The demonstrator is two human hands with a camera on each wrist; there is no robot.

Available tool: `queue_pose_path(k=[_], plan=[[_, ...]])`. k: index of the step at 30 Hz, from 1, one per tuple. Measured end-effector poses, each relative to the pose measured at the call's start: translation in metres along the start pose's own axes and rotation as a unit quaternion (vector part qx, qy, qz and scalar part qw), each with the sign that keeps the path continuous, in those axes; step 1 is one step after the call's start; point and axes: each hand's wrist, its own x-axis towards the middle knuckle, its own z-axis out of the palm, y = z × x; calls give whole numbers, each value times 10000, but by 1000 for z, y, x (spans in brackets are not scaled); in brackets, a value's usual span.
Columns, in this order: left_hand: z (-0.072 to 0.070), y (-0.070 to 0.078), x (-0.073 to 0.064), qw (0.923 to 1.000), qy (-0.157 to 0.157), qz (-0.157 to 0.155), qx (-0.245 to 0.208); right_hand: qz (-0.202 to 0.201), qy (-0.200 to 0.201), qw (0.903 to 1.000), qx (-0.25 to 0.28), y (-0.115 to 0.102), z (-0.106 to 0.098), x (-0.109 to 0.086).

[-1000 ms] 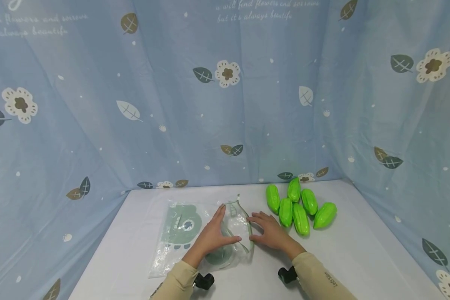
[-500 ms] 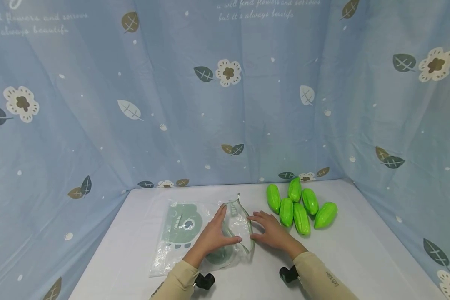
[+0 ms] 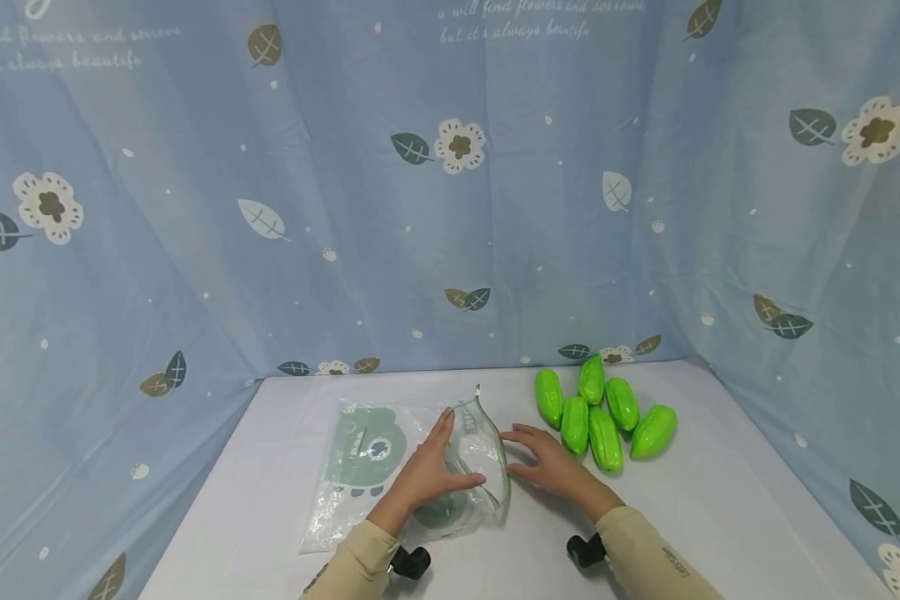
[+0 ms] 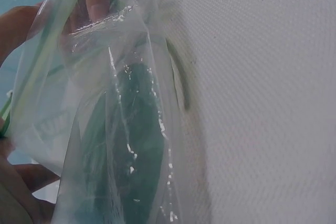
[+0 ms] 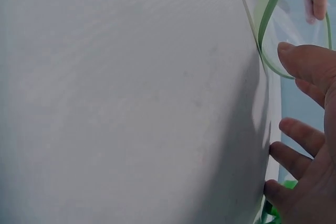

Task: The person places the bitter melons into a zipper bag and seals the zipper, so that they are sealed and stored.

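A clear zip bag (image 3: 437, 512) with a green cartoon print lies on the table, its green-edged mouth gaping to the right. My left hand (image 3: 429, 473) rests over the bag by the mouth, thumb and forefinger spread wide along the near rim. My right hand (image 3: 551, 467) is at the far rim with spread, slightly bent fingers. In the right wrist view, the thumb of the right hand (image 5: 310, 177) is beside the green rim (image 5: 273, 14); whether it touches cannot be told. Clear film (image 4: 131, 129) fills much of the left wrist view.
Several bright green, ridged, carambola-like pieces (image 3: 603, 437) lie grouped on the white table (image 3: 690, 533), right of the right hand. Another flat printed bag (image 3: 367, 450) lies at the left. A blue patterned curtain (image 3: 345, 208) stands behind and at both sides.
My right hand has moved slightly to the right. My left hand keeps its place at the bag's mouth, which still gapes. The head view has shifted a little.
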Motion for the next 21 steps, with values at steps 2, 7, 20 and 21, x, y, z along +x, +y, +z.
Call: queue_pose_path(k=[2, 7, 20, 21], plan=[[0, 0, 0, 10000, -12, -10, 22, 0, 24, 10000, 15, 1, -1, -2], [1, -1, 0, 10000, -28, -25, 50, -104, 67, 9999, 27, 2, -5, -9], [2, -1, -1, 10000, 7, 11, 69, -258, 287, 9993, 21, 5, -14, -31], [2, -1, -1, 10000, 12, 10, 71, -254, 319, 9992, 20, 6, -14, -33]])
